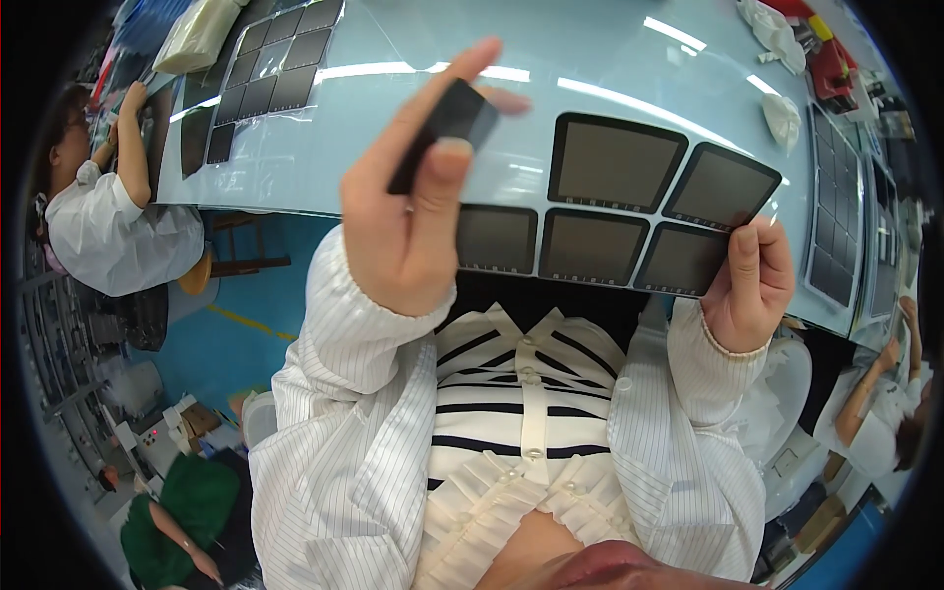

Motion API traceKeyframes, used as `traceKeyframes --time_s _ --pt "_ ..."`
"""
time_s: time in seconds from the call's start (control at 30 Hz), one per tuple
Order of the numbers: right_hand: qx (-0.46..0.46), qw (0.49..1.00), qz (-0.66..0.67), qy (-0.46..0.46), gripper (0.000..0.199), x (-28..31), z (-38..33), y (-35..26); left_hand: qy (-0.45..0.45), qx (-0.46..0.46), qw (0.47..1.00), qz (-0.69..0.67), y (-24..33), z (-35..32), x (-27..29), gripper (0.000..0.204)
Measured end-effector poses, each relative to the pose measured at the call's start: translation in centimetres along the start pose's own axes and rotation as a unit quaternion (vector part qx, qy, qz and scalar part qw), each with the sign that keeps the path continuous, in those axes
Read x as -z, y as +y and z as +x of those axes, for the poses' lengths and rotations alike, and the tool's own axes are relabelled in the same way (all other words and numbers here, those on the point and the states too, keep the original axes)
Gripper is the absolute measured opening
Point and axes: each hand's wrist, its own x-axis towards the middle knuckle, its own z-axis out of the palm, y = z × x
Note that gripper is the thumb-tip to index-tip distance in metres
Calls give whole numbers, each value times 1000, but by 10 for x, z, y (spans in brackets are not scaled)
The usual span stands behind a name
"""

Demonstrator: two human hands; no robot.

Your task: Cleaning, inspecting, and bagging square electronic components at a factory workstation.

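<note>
Near the middle of the frame, gripping with the left hand (398,221) a dark thin piece (457,118), pinched between thumb and fingers above the table (295,172), too blurred to read the full outline. Could slip if that pinch loosens, and get scratched on landing; could also pick up fingermarks from the bare thumb on the face.

Just beyond, at centre right, resting with the right hand (755,280), fingers curled, at the outer corner of 5 dark panels (593,246); cannot tell whether pinching an edge or only steadying. Could go out of line from a nudge there, or off the table from the front row of 3, set so close to the edge.

Shaped as flat, rounded 4-sided plates, with smooth grey-brown faces, black borders, small pale marks along the lower edges and narrow pale gaps between. Backed by a glossy, pale blue tabletop, streaked with reflected light.

Farther off, at upper left, laid out in rows as smaller dark panels (300,49), shiny and closely set; at upper right, heaped as crumpled white wrapping (782,120). Farthest, at left, seated in loose white clothing as a co-worker (123,231).
</note>
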Motion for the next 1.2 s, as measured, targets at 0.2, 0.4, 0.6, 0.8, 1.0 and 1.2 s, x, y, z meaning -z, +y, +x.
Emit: traceKeyframes --time_s 0.2,0.4,0.6,0.8,1.0,1.2 --pt "6 996 27 84 10 4 8 6 225 -34 964 137 -14 15 31 36" --pt "-6 998 44 48 9 1 13 8 7 310 937 -158 -12 -8 18 40" --pt "-46 996 58 52 12 -1 10 5 -7 281 925 -257 -5 -11 7 36" --pt "-62 997 25 -41 15 7 7 -3 112 228 955 -151 4 -16 7 20" --pt "-96 992 -29 -73 15 3 7 -11 150 247 948 -137 2 -19 14 22" --pt "-111 990 -41 -82 16 -5 13 -17 154 230 953 -127 -1 -19 23 25"
